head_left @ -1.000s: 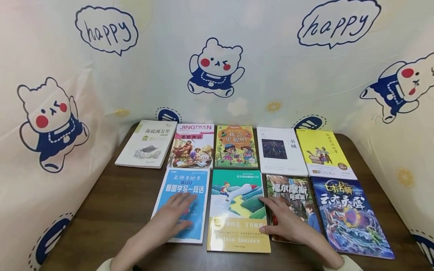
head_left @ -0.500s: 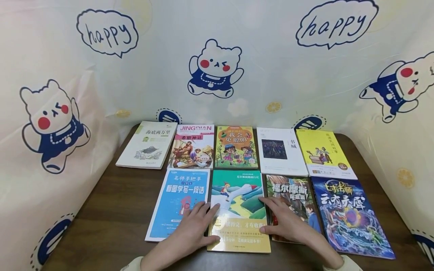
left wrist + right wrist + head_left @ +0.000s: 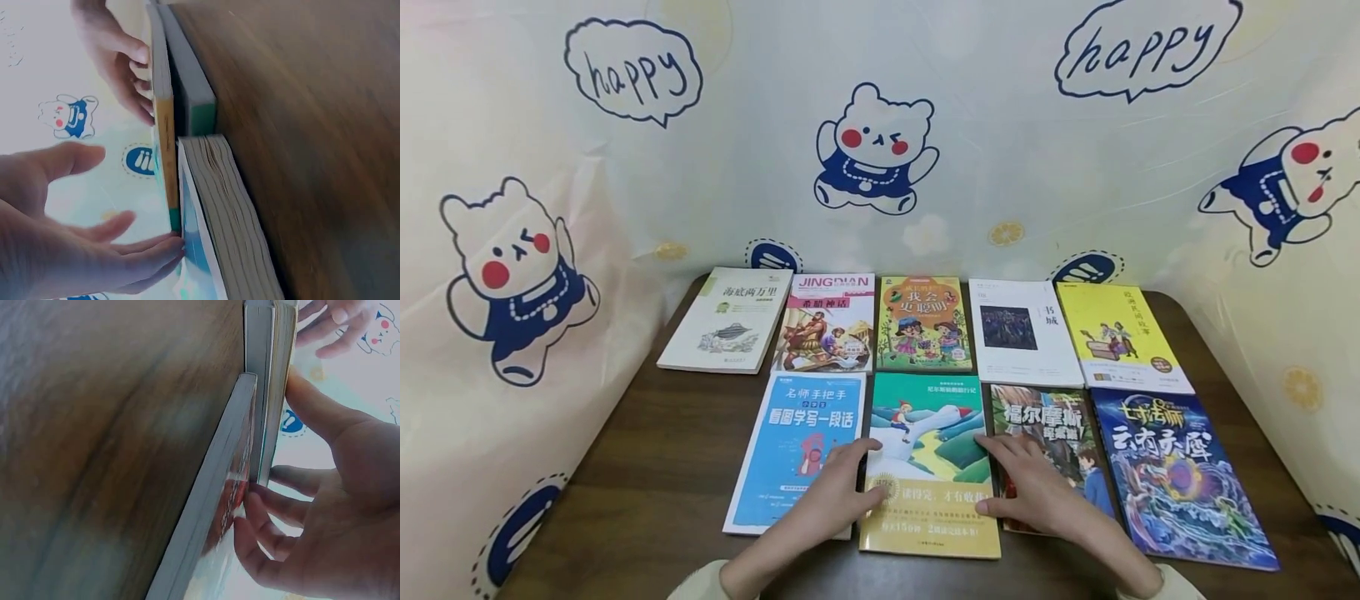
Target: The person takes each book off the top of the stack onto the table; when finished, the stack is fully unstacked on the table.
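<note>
A green-and-yellow paperback book (image 3: 928, 429) lies front and centre, its yellow spine edge facing me. The left wrist view shows it atop another book (image 3: 194, 87) with a green corner. My left hand (image 3: 827, 496) reaches over a blue book (image 3: 808, 408), with fingertips at the paperback's left edge and its thumb held apart. My right hand (image 3: 1033, 492) lies over a brown-covered book (image 3: 1037, 408), its thumb and fingertips along the paperback's right edge. In the right wrist view, the right thumb meets the top book's side, and its lower fingers rest near the brown book's red patch.
A back row holds a pale book (image 3: 726, 321), a pink-titled book (image 3: 823, 321), an orange book (image 3: 923, 321), a white book (image 3: 1026, 362) and a yellow book (image 3: 1120, 329). A purple-blue book (image 3: 1183, 479) lies front right on the wooden table (image 3: 640, 467). Printed curtains surround it.
My left hand has moved right from the middle of the blue book to the paperback's left edge, uncovering more of the blue cover. The right hand has stayed nearly in place.
</note>
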Tool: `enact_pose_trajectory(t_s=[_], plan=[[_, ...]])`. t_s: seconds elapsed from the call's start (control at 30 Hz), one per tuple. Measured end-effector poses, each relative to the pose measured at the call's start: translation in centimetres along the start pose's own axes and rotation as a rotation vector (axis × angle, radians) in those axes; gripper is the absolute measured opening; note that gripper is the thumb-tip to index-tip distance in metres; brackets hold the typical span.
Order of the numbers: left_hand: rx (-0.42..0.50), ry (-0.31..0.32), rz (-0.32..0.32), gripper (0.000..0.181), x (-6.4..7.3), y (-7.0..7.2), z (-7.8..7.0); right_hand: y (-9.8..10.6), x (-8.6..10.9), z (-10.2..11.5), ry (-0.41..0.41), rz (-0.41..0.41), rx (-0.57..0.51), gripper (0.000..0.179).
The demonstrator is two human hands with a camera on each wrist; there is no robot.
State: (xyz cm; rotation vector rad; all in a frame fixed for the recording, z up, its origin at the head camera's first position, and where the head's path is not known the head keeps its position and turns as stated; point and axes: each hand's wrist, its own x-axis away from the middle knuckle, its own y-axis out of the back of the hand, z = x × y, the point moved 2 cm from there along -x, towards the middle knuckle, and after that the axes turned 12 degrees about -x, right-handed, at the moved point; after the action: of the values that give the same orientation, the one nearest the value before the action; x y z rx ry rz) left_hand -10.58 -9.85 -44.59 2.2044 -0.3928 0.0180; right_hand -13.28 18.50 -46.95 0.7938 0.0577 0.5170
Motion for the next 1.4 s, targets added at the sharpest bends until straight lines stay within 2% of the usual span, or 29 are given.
enact_pose_trajectory(t_s=[0.1,0.27,0.33,0.4,0.5,0.6,0.77,0.97,1.13,1.23,1.4], plan=[[0.171,0.032,0.005,0.050,-0.2,0.3,0.0,0.0,0.2,0.0,-0.005,-0.026,0.048,0.088],[0.451,0.108,0.005,0.050,-0.3,0.4,0.3,0.1,0.6,0.4,-0.007,-0.040,0.062,0.087],[0.520,0.104,0.016,0.053,-0.5,0.2,0.4,0.1,0.7,0.5,-0.003,-0.038,0.053,0.086],[0.590,0.090,0.061,0.057,-0.7,-0.2,0.5,0.2,0.8,0.7,0.005,-0.033,0.044,0.086],[0.633,0.081,0.139,0.064,-0.9,-0.8,0.7,0.3,0.8,0.8,0.011,-0.023,0.033,0.086],[0.636,0.080,0.187,0.068,-0.9,-1.0,1.0,0.4,0.7,0.9,0.017,-0.013,0.037,0.086],[0.645,0.041,0.200,0.070,-0.6,-0.7,0.9,0.4,0.7,0.8,0.028,-0.007,0.062,0.085],[0.604,0.000,0.191,0.068,0.2,0.4,0.6,-0.2,0.8,0.7,0.047,-0.002,0.100,0.085],[0.603,-0.032,0.198,0.067,1.1,1.8,0.7,-0.6,0.9,0.6,0.097,-0.007,0.141,0.081],[0.605,-0.046,0.178,0.067,1.6,3.0,0.8,-0.6,1.0,0.6,0.112,-0.014,0.154,0.080],[0.531,-0.039,0.096,0.067,2.2,5.1,1.3,-0.7,0.9,0.5,0.099,-0.021,0.167,0.082]])
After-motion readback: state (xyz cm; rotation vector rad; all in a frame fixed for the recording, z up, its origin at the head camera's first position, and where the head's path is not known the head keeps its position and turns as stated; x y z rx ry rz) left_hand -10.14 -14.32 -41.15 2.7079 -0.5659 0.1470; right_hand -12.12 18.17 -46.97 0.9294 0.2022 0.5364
